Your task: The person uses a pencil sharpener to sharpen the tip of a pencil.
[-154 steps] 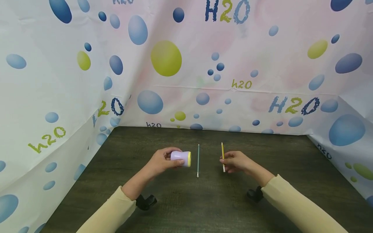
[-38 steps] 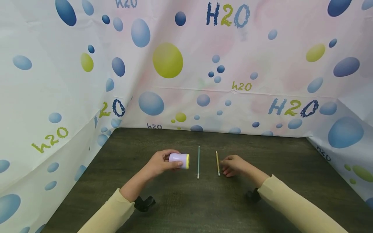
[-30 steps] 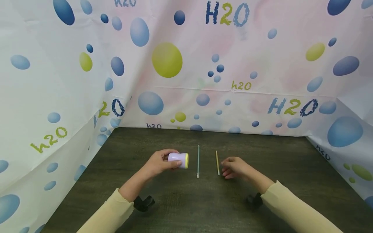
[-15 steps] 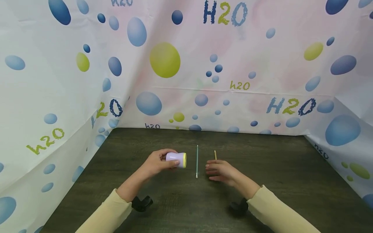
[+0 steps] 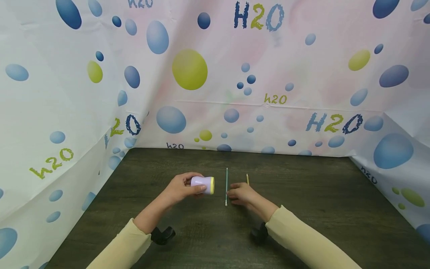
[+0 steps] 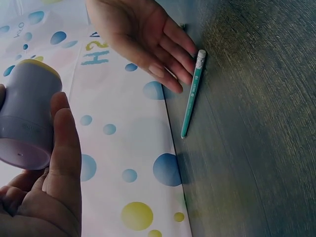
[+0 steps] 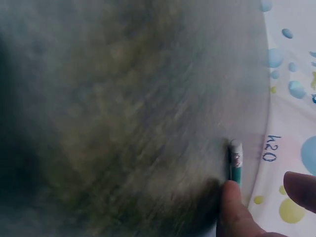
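Note:
My left hand [image 5: 179,188] holds a small lilac container [image 5: 201,184] with a yellow end, tipped on its side above the table. In the left wrist view the thumb and fingers wrap the container [image 6: 30,111]. A green pencil [image 5: 226,179] with a white eraser lies on the table between my hands. My right hand [image 5: 242,194] is at its right side. In the right wrist view one finger meets the green pencil [image 7: 237,163], while the thumb stands apart. A yellow pencil [image 5: 247,178] lies partly hidden behind my right hand.
The dark wooden table [image 5: 168,160] ends at a white sheet [image 5: 231,93] printed with blue and green dots, which rises at the back and both sides. Dark wrist mounts [image 5: 162,235] hang under both forearms.
My right hand, which held the yellow pencil in the oldest frame, has let it go on the table and moved left to the green pencil. My left hand still holds the container.

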### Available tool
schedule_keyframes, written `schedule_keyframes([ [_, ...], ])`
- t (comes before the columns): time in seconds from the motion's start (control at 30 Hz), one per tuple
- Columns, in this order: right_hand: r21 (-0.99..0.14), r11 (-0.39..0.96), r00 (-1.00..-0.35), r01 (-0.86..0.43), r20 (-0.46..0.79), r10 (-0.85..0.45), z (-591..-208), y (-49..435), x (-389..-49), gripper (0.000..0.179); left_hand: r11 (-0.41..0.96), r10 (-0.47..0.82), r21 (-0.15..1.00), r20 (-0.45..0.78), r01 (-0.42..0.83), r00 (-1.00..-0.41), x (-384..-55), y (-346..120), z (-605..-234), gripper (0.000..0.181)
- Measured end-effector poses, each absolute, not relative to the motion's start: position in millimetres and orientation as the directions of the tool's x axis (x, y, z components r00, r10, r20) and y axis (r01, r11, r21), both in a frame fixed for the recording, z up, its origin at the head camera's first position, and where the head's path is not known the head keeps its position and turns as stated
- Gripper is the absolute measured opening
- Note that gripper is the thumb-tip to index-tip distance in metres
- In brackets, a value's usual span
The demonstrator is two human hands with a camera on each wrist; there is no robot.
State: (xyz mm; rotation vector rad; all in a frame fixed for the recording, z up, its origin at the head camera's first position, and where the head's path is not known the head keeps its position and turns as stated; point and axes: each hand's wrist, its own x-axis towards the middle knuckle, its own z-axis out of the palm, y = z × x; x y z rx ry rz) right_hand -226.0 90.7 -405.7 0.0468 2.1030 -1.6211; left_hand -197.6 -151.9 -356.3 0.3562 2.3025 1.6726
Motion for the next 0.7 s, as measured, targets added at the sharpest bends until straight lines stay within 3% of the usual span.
schedule_keyframes([
  [0.27,-0.857,0.380,-0.890,0.347,-0.429,-0.155,-404,81,-238,0.042,0.304,0.362,0.951,-0.064,0.053,-0.930,-198,-152,-355,0.047],
  [0.7,-0.858,0.379,-0.894,0.348,-0.425,-0.142,-411,82,-250,0.030,0.317,0.362,0.947,-0.069,0.053,-0.930,-198,-150,-355,0.046],
])
